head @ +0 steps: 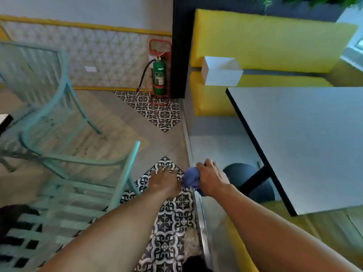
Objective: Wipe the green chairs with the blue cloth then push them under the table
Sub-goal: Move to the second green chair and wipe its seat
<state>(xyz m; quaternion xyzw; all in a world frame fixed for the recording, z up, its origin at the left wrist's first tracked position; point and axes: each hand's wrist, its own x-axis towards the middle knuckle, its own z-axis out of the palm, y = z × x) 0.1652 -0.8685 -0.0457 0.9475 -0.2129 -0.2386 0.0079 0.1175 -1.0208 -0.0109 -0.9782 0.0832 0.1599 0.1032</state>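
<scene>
Two pale green slatted metal chairs stand at the left: the near chair (pixel 64 209) at the lower left and a second chair (pixel 45 99) further back. My right hand (pixel 211 178) is shut on the bunched blue cloth (pixel 191 179), held over the floor between the near chair and the table. My left hand (pixel 165 182) hovers just left of the cloth with fingers spread, touching neither chair. The white table (pixel 306 144) with a black edge fills the right side, on a dark round pedestal base (pixel 241 173).
A yellow padded bench (pixel 265 42) runs behind the table with a white box (pixel 222 71) on its seat. A green fire extinguisher (pixel 159 77) in a red stand is by the wall. A metal floor strip (pixel 202 228) divides patterned tiles from the table area.
</scene>
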